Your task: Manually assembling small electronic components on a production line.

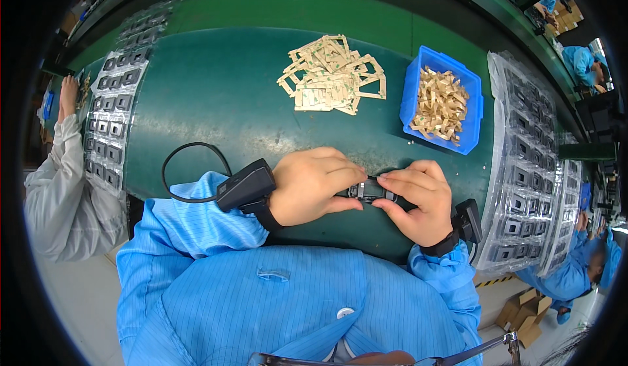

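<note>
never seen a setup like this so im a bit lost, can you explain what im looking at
There's no robot: a person works bare-handed, and this single picture comes from a wide camera worn on their head, looking down, so straight edges bend. The left hand and right hand hold a small dark piece between them. Each wrist wears a black box. On the green table lie a pile of pale frames and a blue bin of tan strips.
</note>
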Available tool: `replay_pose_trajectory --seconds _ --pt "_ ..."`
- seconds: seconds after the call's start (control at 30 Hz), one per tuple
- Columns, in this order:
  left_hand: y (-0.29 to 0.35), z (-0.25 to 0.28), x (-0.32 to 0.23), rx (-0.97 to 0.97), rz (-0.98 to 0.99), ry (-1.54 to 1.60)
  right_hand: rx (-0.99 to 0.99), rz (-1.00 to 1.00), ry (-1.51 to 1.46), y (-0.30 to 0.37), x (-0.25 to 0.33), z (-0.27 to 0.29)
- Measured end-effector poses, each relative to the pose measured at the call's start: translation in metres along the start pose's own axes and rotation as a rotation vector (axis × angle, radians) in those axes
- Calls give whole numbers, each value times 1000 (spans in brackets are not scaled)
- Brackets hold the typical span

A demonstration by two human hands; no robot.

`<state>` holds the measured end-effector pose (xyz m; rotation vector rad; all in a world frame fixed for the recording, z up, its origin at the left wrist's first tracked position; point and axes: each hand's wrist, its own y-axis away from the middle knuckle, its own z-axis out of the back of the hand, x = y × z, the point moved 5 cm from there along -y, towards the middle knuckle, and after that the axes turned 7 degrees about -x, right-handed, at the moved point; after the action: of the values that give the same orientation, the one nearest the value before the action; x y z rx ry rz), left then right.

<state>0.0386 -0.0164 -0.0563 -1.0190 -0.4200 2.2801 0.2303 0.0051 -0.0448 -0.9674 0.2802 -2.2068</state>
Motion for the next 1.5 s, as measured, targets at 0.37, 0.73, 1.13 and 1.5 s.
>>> replay_pose_trajectory --seconds 0.37,0.73,1.13,1.5 --pt "8 -6 -7 85 -154 -205 48 -36 -5 1 -3 0" --pt "8 -3 -3 92 -173 -236 48 -45 -47 -4 -2 -2" --pt "7 -10 -2 94 -169 -70 -3 -51 -34 1 9 1" --pt "10 -16 1 29 -276 0 -11 -28 -24 1 10 0"
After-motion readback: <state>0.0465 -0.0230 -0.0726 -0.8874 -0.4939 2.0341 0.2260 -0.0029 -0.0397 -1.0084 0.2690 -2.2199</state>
